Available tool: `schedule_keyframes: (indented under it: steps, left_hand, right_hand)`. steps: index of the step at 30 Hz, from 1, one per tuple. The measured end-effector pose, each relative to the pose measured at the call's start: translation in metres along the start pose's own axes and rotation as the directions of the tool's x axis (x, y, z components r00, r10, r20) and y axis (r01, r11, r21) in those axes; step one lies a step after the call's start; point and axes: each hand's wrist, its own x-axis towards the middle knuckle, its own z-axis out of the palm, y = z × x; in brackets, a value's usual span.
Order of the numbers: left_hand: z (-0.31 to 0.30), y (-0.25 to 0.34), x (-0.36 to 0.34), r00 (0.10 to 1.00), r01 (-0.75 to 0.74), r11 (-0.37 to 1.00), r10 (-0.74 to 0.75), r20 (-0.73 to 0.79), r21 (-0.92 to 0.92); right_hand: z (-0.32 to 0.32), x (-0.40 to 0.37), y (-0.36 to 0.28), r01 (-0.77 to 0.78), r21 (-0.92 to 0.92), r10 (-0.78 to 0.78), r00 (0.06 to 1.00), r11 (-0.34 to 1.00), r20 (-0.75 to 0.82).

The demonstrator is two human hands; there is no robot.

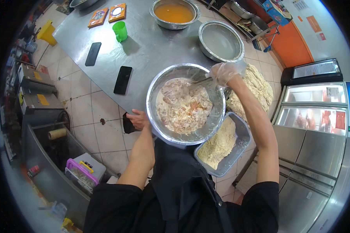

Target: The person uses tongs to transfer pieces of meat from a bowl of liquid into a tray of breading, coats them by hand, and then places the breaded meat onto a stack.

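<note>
A large metal bowl (217,116) sits at the table's near edge, holding a pale, wet mixture (182,106) with chunks in it. My right hand (226,73), in a clear plastic glove, is closed around the handle of a metal utensil (201,82) at the bowl's right rim; the utensil's far end is in the mixture. My left hand (137,119) is bare, beside the bowl's left side, with its fingers apart and nothing in them. Right of the bowl are a grey tub (243,134) of yellowish crumbs and a big heap of pale crumbs (256,91), partly behind my right forearm.
On the metal table (151,50) are two phones (123,80), a green cup (120,31), two orange packets (117,12), a bowl of orange liquid (174,13) and a bowl of cloudy liquid (221,41). A glass-door fridge (315,106) stands at the right.
</note>
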Motion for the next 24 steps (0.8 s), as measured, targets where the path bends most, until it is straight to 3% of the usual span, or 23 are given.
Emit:
schedule_keyframes:
  steps: [1, 3, 4, 5, 8, 11, 14, 16, 17, 19, 20, 22, 23, 24]
  left_hand:
    - [0.000, 0.001, 0.001, 1.000, 0.002, 1.000, -0.002, -0.001, 0.000]
    - [-0.002, 0.003, 0.000, 1.000, 0.026, 0.999, -0.027, 0.015, 0.047]
    - [-0.003, 0.003, -0.001, 0.999, 0.028, 0.998, -0.029, 0.018, 0.049]
    - [-0.004, 0.004, -0.002, 0.999, 0.028, 0.998, -0.029, 0.016, 0.055]
    - [0.000, 0.002, -0.002, 1.000, 0.027, 0.997, -0.027, -0.001, 0.069]
    - [0.002, 0.000, 0.000, 1.000, 0.020, 0.998, -0.020, 0.002, 0.054]
    - [0.006, -0.008, 0.003, 1.000, -0.007, 0.999, 0.007, 0.006, 0.035]
    - [0.005, -0.004, 0.002, 0.999, -0.041, 0.999, 0.041, 0.002, 0.036]
    - [0.004, -0.002, 0.001, 1.000, 0.011, 0.996, -0.009, -0.023, 0.086]
    - [-0.002, 0.012, -0.004, 0.995, 0.095, 0.972, -0.090, -0.035, 0.216]
    - [0.026, -0.005, 0.000, 0.979, 0.061, 0.971, -0.014, -0.201, 0.229]
    - [0.039, -0.023, 0.004, 0.990, 0.010, 0.977, 0.019, -0.138, 0.212]
    - [0.043, -0.030, 0.005, 0.992, 0.011, 0.985, 0.011, -0.125, 0.172]
    - [0.019, -0.018, 0.010, 0.994, 0.079, 0.992, -0.086, 0.070, 0.096]
  right_hand:
    - [-0.012, -0.005, 0.006, 0.002, -0.001, -0.002, 1.000, 1.000, 0.000]
    - [-0.034, -0.018, 0.023, 0.134, 0.149, -0.150, 0.983, 0.980, 0.102]
    - [-0.037, -0.012, 0.032, 0.033, 0.213, -0.104, 0.936, 0.976, 0.336]
    - [-0.035, -0.017, 0.042, 0.032, 0.212, -0.104, 0.935, 0.977, 0.338]
    - [-0.068, -0.056, 0.050, -0.195, 0.518, -0.039, 0.913, 0.833, 0.407]
    - [-0.043, -0.080, 0.081, -0.250, 0.779, -0.111, 0.920, 0.576, 0.377]
    - [-0.029, -0.108, 0.083, -0.300, 0.839, -0.023, 0.938, 0.454, 0.347]
    - [-0.022, -0.132, 0.077, -0.258, 0.892, -0.049, 0.954, 0.372, 0.297]
    - [-0.016, -0.147, 0.074, -0.212, 0.934, -0.075, 0.967, 0.287, 0.243]
    - [-0.003, -0.178, 0.062, -0.309, 0.912, 0.058, 0.951, 0.270, 0.305]
    - [0.002, -0.197, 0.054, -0.265, 0.928, 0.075, 0.964, 0.261, 0.254]
    - [0.026, -0.248, 0.036, -0.270, 0.940, 0.135, 0.960, 0.210, 0.246]
    - [0.044, -0.272, 0.025, -0.182, 0.974, 0.199, 0.968, 0.137, 0.153]
    - [0.058, -0.296, 0.013, -0.082, 0.994, 0.269, 0.962, 0.077, 0.058]
